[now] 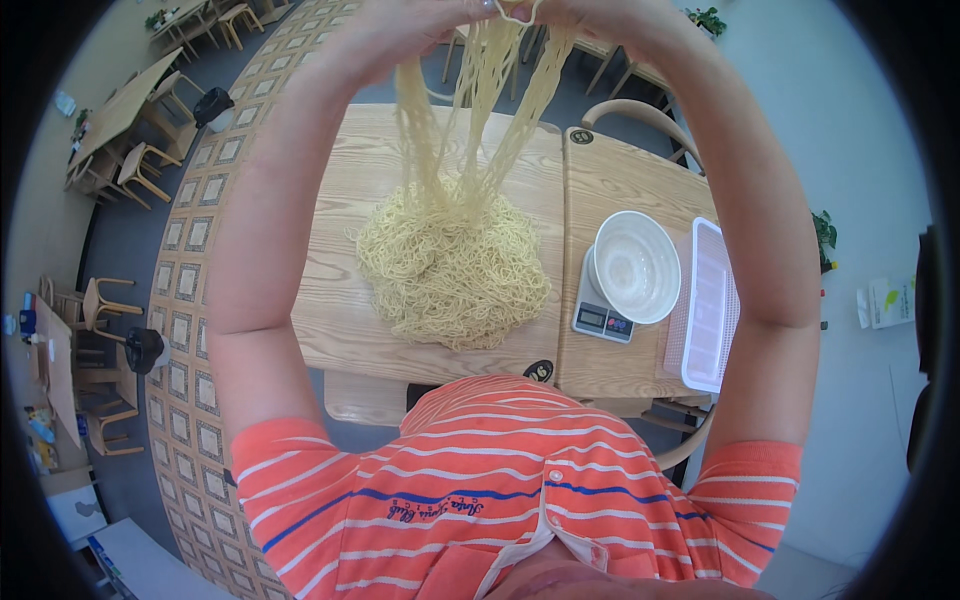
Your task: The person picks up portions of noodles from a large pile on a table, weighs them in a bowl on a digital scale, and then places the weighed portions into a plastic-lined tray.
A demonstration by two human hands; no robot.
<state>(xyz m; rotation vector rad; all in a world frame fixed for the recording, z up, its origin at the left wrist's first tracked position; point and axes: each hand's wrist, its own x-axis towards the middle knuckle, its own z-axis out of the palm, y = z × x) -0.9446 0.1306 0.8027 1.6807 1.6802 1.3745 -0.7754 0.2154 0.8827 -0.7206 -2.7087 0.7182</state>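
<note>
Both my arms are raised, and the hands are partly cut off by the top edge of the head view. My left hand (425,22) is closed on noodles, with long strands hanging beneath it. Beside it, my right hand (595,14) also grips noodles, with its fingers mostly out of the picture. The lifted strands (485,110) drop in several bunches into a large heap of pale yellow noodles (455,275), which lies loose on the wooden table (335,240).
On an adjoining wooden table (640,180) at the right, a white bowl (638,268) rests on a digital kitchen scale (603,318). A white plastic basket (708,305) stands right of it. Wooden chairs (645,118) stand behind; more tables and stools (145,172) are at the far left.
</note>
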